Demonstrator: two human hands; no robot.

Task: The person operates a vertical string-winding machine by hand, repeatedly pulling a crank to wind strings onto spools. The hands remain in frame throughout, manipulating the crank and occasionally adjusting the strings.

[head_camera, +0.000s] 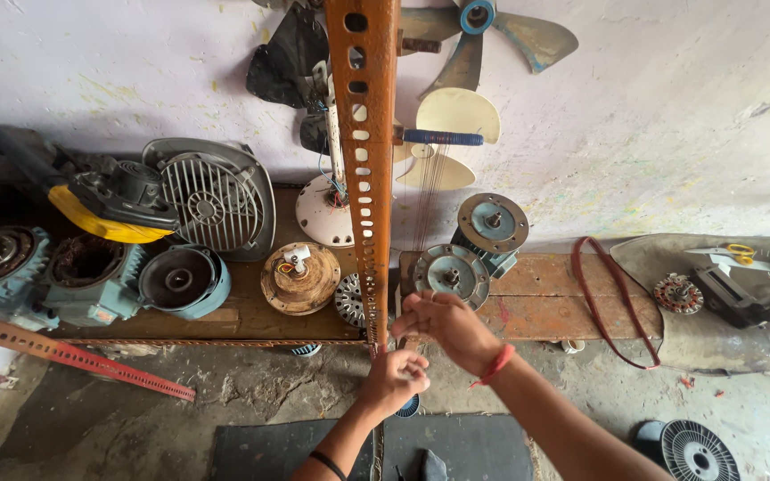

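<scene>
Both hands, left hand (397, 379) and right hand (449, 328), pinch thin wire strands (427, 191), barely visible beside the orange perforated bar (365, 178).

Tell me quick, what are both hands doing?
Left hand: closed, pinching thin wires.
Right hand: fingers curled on the same wires.

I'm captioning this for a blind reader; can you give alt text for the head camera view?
A person's left hand and right hand work together on thin wire strands beside an upright orange perforated metal bar. Behind them, a low wooden shelf along a pale wall holds motor parts, a fan grille and a red belt.
</scene>
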